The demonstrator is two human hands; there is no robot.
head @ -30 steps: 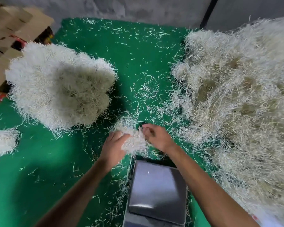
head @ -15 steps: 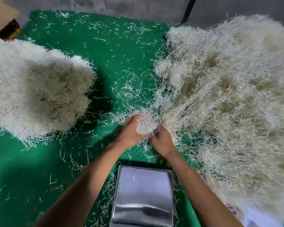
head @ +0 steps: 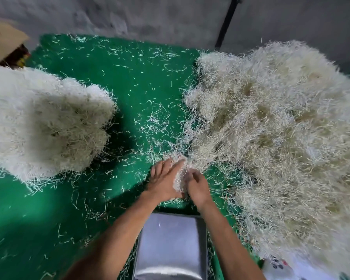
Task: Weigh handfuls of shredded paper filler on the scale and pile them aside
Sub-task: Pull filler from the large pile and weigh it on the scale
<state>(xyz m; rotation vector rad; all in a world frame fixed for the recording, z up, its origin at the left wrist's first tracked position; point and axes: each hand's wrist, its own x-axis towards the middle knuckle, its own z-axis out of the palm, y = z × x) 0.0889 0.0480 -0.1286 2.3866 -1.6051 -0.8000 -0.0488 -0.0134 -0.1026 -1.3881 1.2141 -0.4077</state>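
Both hands at work just beyond the far edge of the scale (head: pixel 171 244), cupping a clump of shredded paper (head: pixel 179 174) between them

Left hand (head: pixel 163 181): fingers (head: pixel 166 165) straight and pressed side by side, palm flat against the left flank of the clump, not curled around it

Right hand (head: pixel 197 187): fingers bent inward and partly buried in the strands, pressing the clump from the right; whether closed fully around any strands, cannot tell

Clump squeezed between the two palms, its far end trailing loose strands into the big heap (head: pixel 281 142)

Right of the grip and stretching far beyond it: the big heap of pale shredded filler, its near edge touching the held clump

Left of the grip, well apart: a second, rounder pile (head: pixel 47 126) of the same filler, with bare mat between it and the hands

Under the grip and all around: a green mat (head: pixel 49 219), littered with stray shreds, thickest just beyond the fingertips

Nearer than the grip, between the two forearms: the scale with its bare steel pan, only a stray strand or two on it

Far to the left beyond the rounder pile: a corner of a cardboard box (head: pixel 4 41)

Beyond the mat: a grey wall (head: pixel 129 17) with a dark pole (head: pixel 226 23) leaning up it
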